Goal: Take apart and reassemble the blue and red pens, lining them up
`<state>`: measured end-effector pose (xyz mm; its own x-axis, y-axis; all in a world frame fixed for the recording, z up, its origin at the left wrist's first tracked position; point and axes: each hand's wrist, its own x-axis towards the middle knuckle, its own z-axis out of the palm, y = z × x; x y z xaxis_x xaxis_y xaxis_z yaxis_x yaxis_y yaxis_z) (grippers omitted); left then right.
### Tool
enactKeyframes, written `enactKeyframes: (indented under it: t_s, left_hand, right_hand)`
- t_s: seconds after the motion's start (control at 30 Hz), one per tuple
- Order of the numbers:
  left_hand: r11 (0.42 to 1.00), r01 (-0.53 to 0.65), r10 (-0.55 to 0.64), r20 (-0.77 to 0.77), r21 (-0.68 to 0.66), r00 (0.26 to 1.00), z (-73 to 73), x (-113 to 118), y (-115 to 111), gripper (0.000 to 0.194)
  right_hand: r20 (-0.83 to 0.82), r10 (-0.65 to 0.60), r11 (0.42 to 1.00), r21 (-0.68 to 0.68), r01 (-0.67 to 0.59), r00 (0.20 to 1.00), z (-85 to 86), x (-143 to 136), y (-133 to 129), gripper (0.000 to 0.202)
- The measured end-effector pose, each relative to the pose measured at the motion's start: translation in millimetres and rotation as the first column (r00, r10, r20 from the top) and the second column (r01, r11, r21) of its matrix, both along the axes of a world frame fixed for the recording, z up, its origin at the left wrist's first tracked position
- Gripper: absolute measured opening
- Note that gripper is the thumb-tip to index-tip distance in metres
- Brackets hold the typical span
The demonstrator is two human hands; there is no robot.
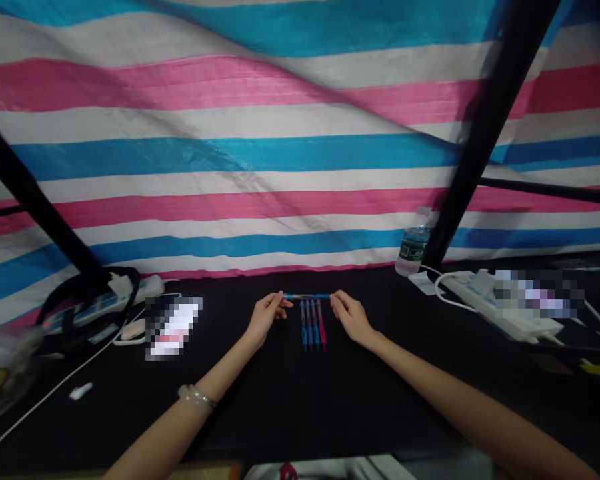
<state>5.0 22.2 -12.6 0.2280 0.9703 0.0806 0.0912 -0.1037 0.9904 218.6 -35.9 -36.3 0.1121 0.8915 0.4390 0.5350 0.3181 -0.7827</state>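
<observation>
A blue pen (307, 297) lies crosswise just beyond the tops of several upright-lined pens. My left hand (269, 313) pinches its left end between thumb and fingertips, and my right hand (349, 315) has its fingers closed on the right end. Below it, blue pens (309, 333) with clear barrels lie side by side on the black table (280, 413), pointing away from me. A pink pen (322, 330) is at the right of this row. A bracelet is on my left wrist.
At the left are a power strip (153, 287), a blurred-out phone (174, 330), cables and a white earbud (81, 391). On the right stand a water bottle (413, 248) and another power strip (500, 307). A striped sheet (260, 153) hangs behind, with dark metal posts at both sides.
</observation>
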Motion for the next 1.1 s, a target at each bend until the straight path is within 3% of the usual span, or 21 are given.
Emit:
enactKeyframes:
  t_s: [0.13, 0.8, 1.1]
  left_hand:
    - [1.0, 0.011, -0.01, -0.012, 0.018, 1.0, 0.8, 0.9, -0.4, 0.042]
    - [1.0, 0.018, -0.017, 0.054, -0.003, 0.998, -7.2, 0.0, 3.7, 0.04]
    - [0.995, -0.095, 0.093, 0.098, 0.018, 0.991, -9.1, 2.1, 4.1, 0.039]
  right_hand:
    - [0.038, -0.029, 0.999, 0.035, 0.028, 0.999, 1.3, 0.9, -0.6, 0.023]
    - [0.297, 0.067, 0.994, 0.061, -0.089, 0.952, 3.6, -2.3, -9.4, 0.027]
    - [0.463, 0.071, 0.983, 0.116, -0.14, 0.883, 7.5, -3.8, -9.6, 0.029]
